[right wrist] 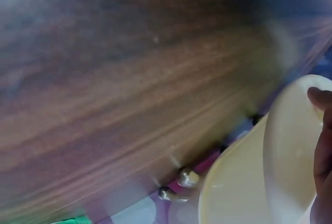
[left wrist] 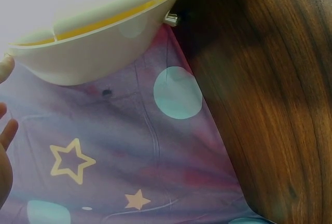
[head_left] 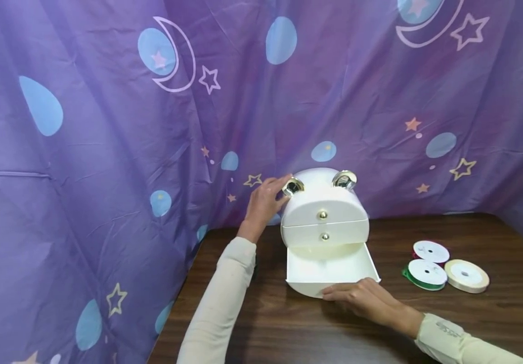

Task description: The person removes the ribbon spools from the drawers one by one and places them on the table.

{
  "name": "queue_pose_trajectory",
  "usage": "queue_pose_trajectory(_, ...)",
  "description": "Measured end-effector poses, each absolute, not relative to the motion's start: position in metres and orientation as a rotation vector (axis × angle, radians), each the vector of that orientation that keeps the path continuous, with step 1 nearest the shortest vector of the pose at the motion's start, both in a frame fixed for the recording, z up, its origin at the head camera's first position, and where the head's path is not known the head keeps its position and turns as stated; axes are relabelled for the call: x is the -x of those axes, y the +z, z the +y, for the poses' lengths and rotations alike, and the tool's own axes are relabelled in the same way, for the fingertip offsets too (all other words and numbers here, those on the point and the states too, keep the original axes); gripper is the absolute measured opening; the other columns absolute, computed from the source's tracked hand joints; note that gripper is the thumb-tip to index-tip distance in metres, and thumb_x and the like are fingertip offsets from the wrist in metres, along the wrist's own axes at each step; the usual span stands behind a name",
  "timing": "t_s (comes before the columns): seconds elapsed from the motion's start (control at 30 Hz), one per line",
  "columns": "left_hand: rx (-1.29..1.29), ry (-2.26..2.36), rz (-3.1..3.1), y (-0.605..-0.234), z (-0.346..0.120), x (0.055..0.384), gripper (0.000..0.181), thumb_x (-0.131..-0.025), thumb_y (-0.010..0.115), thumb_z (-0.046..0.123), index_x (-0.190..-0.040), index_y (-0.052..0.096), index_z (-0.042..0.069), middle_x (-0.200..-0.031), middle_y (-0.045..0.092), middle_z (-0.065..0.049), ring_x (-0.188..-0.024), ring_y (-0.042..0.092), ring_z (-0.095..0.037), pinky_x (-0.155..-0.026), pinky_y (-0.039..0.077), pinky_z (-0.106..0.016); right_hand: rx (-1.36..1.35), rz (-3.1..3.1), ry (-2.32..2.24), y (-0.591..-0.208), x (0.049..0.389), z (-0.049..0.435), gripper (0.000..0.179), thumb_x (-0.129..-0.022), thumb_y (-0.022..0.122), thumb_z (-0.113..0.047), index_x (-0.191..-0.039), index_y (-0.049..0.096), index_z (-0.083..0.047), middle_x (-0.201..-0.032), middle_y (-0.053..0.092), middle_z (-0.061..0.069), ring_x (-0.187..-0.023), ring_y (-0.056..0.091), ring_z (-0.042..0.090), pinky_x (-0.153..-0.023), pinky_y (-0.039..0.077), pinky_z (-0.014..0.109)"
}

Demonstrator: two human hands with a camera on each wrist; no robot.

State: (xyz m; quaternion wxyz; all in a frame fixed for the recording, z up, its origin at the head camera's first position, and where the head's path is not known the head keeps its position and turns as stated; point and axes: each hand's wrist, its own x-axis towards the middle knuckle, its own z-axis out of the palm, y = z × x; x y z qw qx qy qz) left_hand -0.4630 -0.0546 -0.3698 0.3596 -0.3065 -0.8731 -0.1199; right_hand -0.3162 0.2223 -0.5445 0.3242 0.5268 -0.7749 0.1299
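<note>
A white jewelry box [head_left: 325, 210] with a rounded top and two gold ear-like ornaments stands on the table. Its bottom drawer [head_left: 333, 263] is pulled out and the inside is bare, while the two drawers above are closed. My left hand [head_left: 263, 202] holds the box at its left gold ornament [head_left: 293, 186], fingers above and thumb lower. At the drawer's front, my right hand [head_left: 366, 299] has its fingers curled in and covers the middle. The right wrist view shows that hand [right wrist: 324, 146] pinching a gold knob, partly hidden, on the drawer front [right wrist: 293, 151].
Several ribbon spools lie right of the box: a red one [head_left: 431, 251], a green one [head_left: 427, 274] and a cream one [head_left: 467, 276]. Behind the dark wooden table [head_left: 279, 328] hangs a purple curtain [head_left: 106, 126] with stars and moons.
</note>
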Motion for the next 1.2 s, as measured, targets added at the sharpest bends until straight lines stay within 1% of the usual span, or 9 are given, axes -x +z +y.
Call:
queue_pose_trajectory(0.1,0.798,-0.311,-2.254,-0.369,-0.054,0.462,0.067,-0.089,0.085,0.028,-0.149,0.059,0.023,-0.136,0.070,0.000,-0.120,0.065,-0.021,-0.091,0.062,-0.037,-1.388,-2.016,0.352,-0.543,0.318,0.223,0.049,-0.072,0.082,-0.003,-0.115,0.079,-0.026,-0.120,0.075,-0.015,-0.062,0.057,-0.011,-0.054,0.049,0.008)
queue_pose_trajectory(0.23,0.793,-0.306,-2.250,-0.369,-0.054,0.462,0.066,-0.088,0.086,0.028,-0.148,0.060,0.022,-0.135,0.070,0.000,-0.120,0.065,-0.021,-0.091,0.062,-0.037,-1.373,-2.015,0.348,-0.541,0.321,0.224,0.048,-0.071,0.086,-0.006,-0.113,0.079,-0.028,-0.118,0.075,-0.016,-0.071,0.067,-0.006,-0.058,0.055,0.012)
queue_pose_trajectory(0.33,0.787,-0.303,-2.245,-0.368,-0.054,0.462,0.066,-0.088,0.086,0.028,-0.148,0.060,0.023,-0.135,0.070,0.000,-0.120,0.065,-0.021,-0.091,0.062,-0.037,-1.352,-2.031,0.362,-0.540,0.325,0.225,0.049,-0.070,0.086,-0.005,-0.113,0.079,-0.028,-0.117,0.075,-0.016,-0.074,0.069,-0.004,-0.060,0.056,0.013)
queue_pose_trajectory(0.47,0.785,-0.294,-2.242,-0.368,-0.055,0.462,0.066,-0.088,0.086,0.028,-0.148,0.060,0.024,-0.135,0.070,0.002,-0.120,0.065,-0.020,-0.091,0.061,-0.036,-1.328,-2.052,0.390,-0.542,0.334,0.227,0.048,-0.072,0.084,-0.004,-0.113,0.079,-0.028,-0.117,0.075,-0.017,-0.074,0.067,-0.007,-0.061,0.056,0.013)
queue_pose_trajectory(0.63,0.784,-0.275,-2.253,-0.369,-0.055,0.462,0.066,-0.089,0.085,0.029,-0.149,0.059,0.024,-0.136,0.069,0.002,-0.121,0.065,-0.020,-0.093,0.061,-0.036,-1.288,-2.055,0.377,-0.547,0.354,0.227,0.040,-0.079,0.083,-0.009,-0.113,0.079,-0.030,-0.116,0.075,-0.018,-0.069,0.061,-0.011,-0.058,0.054,0.012)
queue_pose_trajectory(0.7,0.783,-0.279,-2.256,-0.369,-0.054,0.462,0.066,-0.089,0.085,0.029,-0.149,0.059,0.024,-0.137,0.069,0.002,-0.121,0.065,-0.020,-0.093,0.061,-0.036,-1.263,-2.061,0.378,-0.549,0.364,0.227,0.038,-0.081,0.083,-0.010,-0.113,0.079,-0.030,-0.114,0.075,-0.019,-0.071,0.062,-0.010,-0.058,0.054,0.014)
queue_pose_trajectory(0.83,0.785,-0.284,-2.255,-0.371,-0.053,0.463,0.067,-0.088,0.085,0.029,-0.149,0.059,0.025,-0.138,0.068,0.005,-0.121,0.065,-0.019,-0.093,0.061,-0.035,-1.207,-2.077,0.397,-0.552,0.382,0.229,0.039,-0.079,0.085,-0.008,-0.111,0.079,-0.030,-0.109,0.076,-0.019,-0.075,0.064,-0.008,-0.058,0.056,0.018)
queue_pose_trajectory(0.97,0.787,-0.270,-2.252,-0.373,-0.052,0.464,0.066,-0.089,0.085,0.030,-0.149,0.059,0.025,-0.139,0.067,0.006,-0.122,0.064,-0.017,-0.093,0.060,-0.033,-1.198,-2.098,0.432,-0.552,0.395,0.230,0.041,-0.077,0.087,-0.006,-0.109,0.079,-0.029,-0.105,0.076,-0.020,-0.079,0.066,-0.005,-0.062,0.059,0.022)
queue_pose_trajectory(1.2,0.780,-0.279,-2.233,-0.372,-0.052,0.466,0.065,-0.088,0.086,0.029,-0.147,0.060,0.025,-0.137,0.069,0.005,-0.121,0.064,-0.017,-0.094,0.060,-0.032,-1.229,-2.121,0.487,-0.550,0.413,0.228,0.038,-0.079,0.089,-0.009,-0.110,0.080,-0.028,-0.106,0.076,-0.021,-0.084,0.069,-0.005,-0.069,0.059,0.019)
